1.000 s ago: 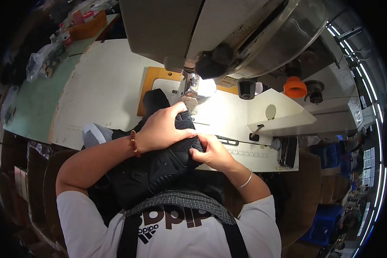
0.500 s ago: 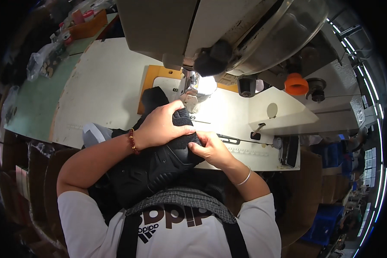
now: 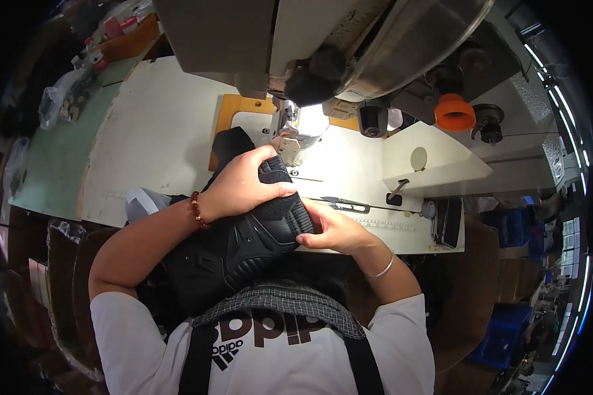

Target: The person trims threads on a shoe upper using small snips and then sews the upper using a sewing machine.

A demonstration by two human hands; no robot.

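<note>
A black padded piece (image 3: 260,240) with moulded, ribbed panels lies across my lap and the front of the sewing table. I cannot tell exactly what it is. My left hand (image 3: 240,185) grips its upper part, with the thumb pressed on a fuzzy black patch and the fingers over the far edge. At the ribbed right edge, my right hand (image 3: 333,229) pinches the piece, thumb on top and fingers hidden beneath. Just beyond my left fingertips is the lit presser-foot area (image 3: 288,135) of a sewing machine (image 3: 336,39); the piece's upper end lies beside it.
Black thread snips (image 3: 346,205) and a printed ruler strip (image 3: 389,224) are on the white table (image 3: 151,131), right of my hands. A grey-white object (image 3: 145,205) sits by my left forearm. An orange knob (image 3: 453,113) hangs from the machine. Blue crates (image 3: 501,336) stand at right.
My right thumb has slid down along the ribbed edge toward me, and the right hand has spread a little. My left hand keeps its hold. The whole view has shifted slightly.
</note>
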